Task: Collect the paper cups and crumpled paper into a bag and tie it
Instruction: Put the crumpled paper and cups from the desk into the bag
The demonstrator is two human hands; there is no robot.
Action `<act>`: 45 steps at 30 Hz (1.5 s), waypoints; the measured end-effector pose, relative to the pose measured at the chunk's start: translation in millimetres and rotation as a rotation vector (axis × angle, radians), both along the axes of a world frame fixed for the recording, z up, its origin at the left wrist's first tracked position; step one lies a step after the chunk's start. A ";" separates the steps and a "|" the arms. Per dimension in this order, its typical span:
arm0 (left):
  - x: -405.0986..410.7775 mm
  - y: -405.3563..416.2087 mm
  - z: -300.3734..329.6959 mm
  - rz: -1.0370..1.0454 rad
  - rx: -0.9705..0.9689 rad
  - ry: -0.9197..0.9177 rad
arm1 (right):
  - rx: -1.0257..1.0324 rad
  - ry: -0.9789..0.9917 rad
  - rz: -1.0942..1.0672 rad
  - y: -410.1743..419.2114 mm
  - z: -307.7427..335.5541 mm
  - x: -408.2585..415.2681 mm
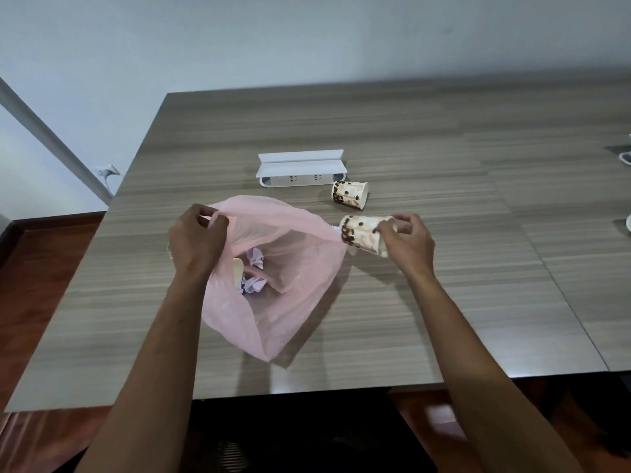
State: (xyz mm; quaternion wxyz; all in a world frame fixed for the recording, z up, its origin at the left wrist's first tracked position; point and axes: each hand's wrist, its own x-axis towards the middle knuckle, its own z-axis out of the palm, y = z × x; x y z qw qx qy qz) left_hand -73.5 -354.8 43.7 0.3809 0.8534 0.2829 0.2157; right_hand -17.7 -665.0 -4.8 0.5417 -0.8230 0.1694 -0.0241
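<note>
This looks like an office or meeting room: a wide grey wood-grain laminate desk (375,131) carries a white pop-up power socket box (300,170), with plain pale walls (307,35), reddish wooden flooring (44,268), and perhaps a wall outlet (102,171).

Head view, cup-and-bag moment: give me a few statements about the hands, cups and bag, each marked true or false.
1. The right hand holds a paper cup on its side beside the mouth of the pink bag. True.
2. The left hand rests flat on the table. False: it pinches the bag's rim and holds the mouth open.
3. Crumpled paper already lies inside the bag. True.
4. Every cup is either bagged or in a hand. False: a second cup lies on its side on the table, by the white power strip.
5. The bag is tied shut. False: its mouth is wide open.
</note>
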 end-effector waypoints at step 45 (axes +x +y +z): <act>8.6 4.5 -19.1 0.037 -0.004 0.000 | -0.621 0.051 0.494 39.4 -139.9 108.1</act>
